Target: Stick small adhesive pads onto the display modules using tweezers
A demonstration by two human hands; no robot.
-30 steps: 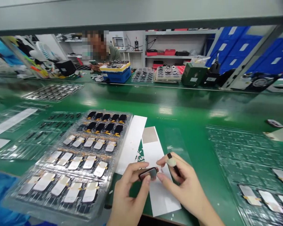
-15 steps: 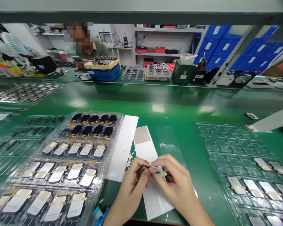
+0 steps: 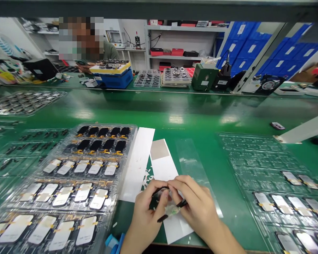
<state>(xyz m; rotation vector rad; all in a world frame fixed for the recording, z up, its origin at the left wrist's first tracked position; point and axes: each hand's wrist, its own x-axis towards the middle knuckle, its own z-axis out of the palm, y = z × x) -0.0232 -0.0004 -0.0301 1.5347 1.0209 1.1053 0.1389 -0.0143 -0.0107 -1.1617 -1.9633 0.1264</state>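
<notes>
Carefully, my left hand (image 3: 148, 211) pinches a dark panel (image 3: 159, 191), my right hand (image 3: 198, 208) a black stick (image 3: 182, 203), above white paper (image 3: 163, 167) on the green bench (image 3: 190, 109); blue bins (image 3: 243, 53) line the far right.

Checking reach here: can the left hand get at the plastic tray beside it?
Likely yes: the left hand sits right by the plastic tray, nothing between them, though it is pinching a small dark part.

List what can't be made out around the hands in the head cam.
Head view:
Dark part: the left hand and right hand cover most of it.
Pale wad on the black stick: blurred, material unclear.
Markings on the tray panels: too small to read.
Blue item: cut off by the bottom edge.
</notes>
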